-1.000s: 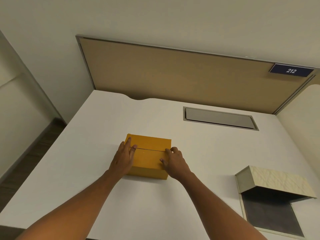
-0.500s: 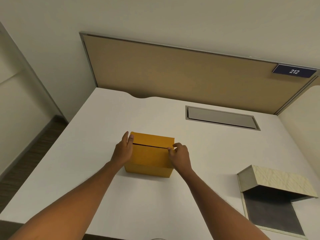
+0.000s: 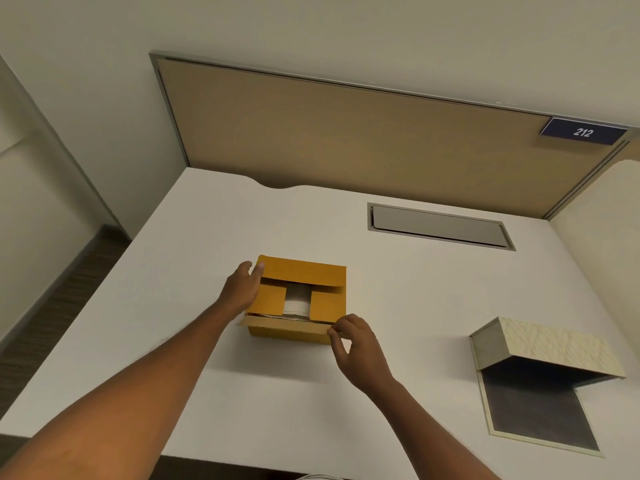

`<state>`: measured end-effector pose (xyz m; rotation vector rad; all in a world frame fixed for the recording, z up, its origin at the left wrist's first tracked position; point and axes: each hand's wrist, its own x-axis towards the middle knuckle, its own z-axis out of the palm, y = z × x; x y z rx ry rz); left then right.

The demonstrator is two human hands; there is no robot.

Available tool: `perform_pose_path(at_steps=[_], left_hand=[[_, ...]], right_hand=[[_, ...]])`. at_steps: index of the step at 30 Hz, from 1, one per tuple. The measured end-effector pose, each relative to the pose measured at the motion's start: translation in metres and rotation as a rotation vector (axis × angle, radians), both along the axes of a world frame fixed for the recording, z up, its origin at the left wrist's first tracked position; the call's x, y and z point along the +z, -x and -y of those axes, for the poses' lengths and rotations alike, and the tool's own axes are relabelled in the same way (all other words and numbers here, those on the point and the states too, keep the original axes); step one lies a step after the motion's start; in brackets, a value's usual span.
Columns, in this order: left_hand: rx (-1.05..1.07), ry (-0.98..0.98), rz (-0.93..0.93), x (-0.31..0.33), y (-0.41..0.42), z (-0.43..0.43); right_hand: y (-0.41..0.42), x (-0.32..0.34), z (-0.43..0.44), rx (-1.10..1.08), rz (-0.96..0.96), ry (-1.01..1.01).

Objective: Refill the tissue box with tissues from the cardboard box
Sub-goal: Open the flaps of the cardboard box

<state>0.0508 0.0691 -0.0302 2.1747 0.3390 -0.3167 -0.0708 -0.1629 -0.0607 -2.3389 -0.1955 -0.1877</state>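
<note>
Near the desk's (image 3: 433,306) middle, your left hand (image 3: 240,292) braces the cardboard box (image 3: 298,332), fingers spread; your right hand (image 3: 356,344) pinches its front flap (image 3: 287,323); the tissues (image 3: 296,301) look soft and light, so grip the whole stack by its sides.

- The cardboard box (image 3: 300,332) in the middle is matt yellow-brown card.
- The tissues (image 3: 296,303) inside look soft, white paper.
- The tissue box (image 3: 550,348) at lower right looks bumpy.
- The table (image 3: 415,289) is smooth and white.
</note>
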Motion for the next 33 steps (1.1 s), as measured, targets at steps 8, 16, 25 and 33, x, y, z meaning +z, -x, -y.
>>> perform_pose_path(at_steps=[8,16,25,33], left_hand=[[-0.115,-0.142,0.052,-0.012,0.007,0.008],[-0.213,-0.366,0.163,-0.023,0.018,0.01],[-0.234,-0.302,0.385,-0.019,0.018,0.013],[-0.434,-0.481,0.453,-0.018,-0.036,0.009]], right_hand=[[0.014,-0.028,0.005,0.169,-0.07,0.204],[-0.013,-0.02,-0.017,0.007,-0.258,0.218],[-0.026,-0.024,-0.024,0.017,-0.235,0.325],[-0.026,-0.023,-0.02,0.123,-0.247,0.395]])
